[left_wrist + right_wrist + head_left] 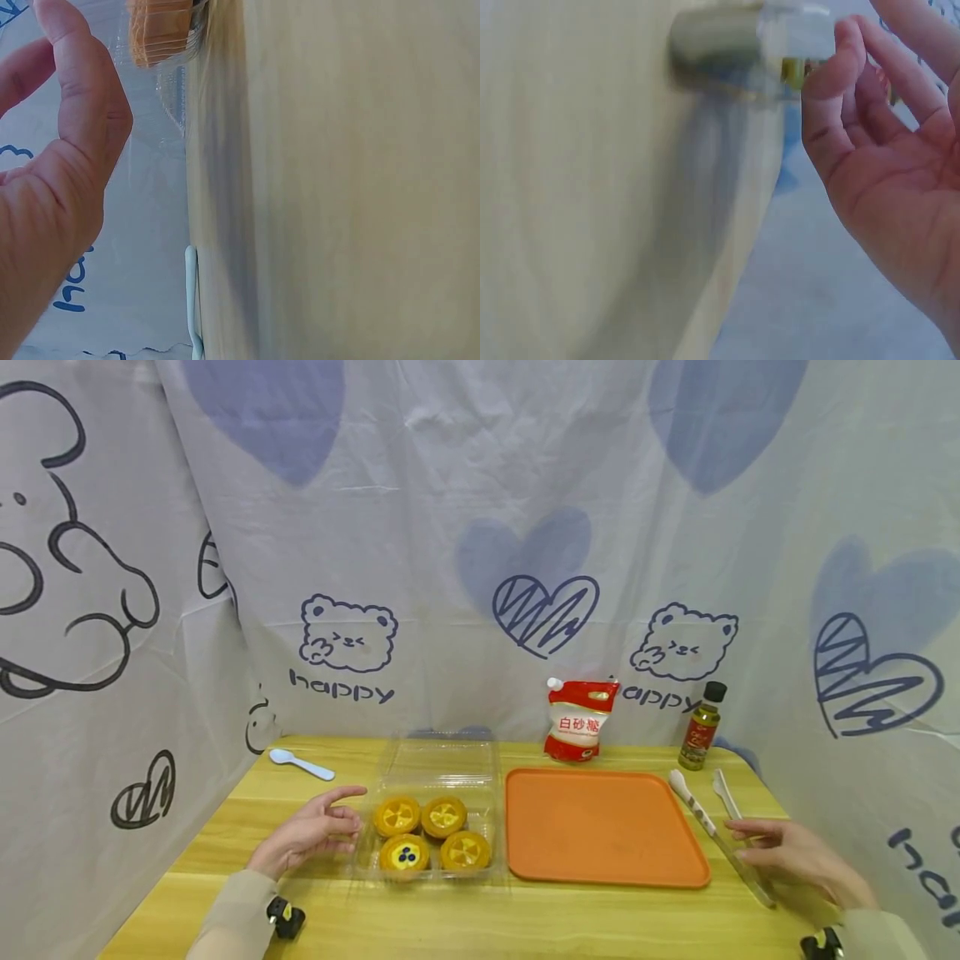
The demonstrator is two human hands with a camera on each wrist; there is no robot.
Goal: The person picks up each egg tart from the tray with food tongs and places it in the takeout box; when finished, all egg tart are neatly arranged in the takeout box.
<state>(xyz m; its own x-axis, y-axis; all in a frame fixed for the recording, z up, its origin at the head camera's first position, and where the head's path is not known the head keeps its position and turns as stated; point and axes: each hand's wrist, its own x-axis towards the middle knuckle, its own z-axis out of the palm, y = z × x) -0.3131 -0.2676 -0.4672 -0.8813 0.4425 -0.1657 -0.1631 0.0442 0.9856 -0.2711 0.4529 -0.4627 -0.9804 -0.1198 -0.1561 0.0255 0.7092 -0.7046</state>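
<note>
A clear plastic box (486, 814) with its lid (442, 760) raised holds several egg tarts (465, 852). One tart (405, 854) has dark blue berries on top. Beside the box's left wall is my left hand (311, 831), fingers loosely bent and holding nothing; the left wrist view shows the box just past the fingertips. Over at the right, a pair of tongs (705, 820) with pale tips and metal arms lies on the table. My right hand (798, 856) hovers close at the tongs' right arm, overlapping it in the head view, fingers loosely bent without gripping it.
An orange tray (607, 827) lies between the box and the tongs. Behind it stand a red and white sugar bag (579, 722) and a bottle of oil (700, 731). A small pale spoon (302, 764) rests at the back left. Printed cloth (442, 527) hangs around the table.
</note>
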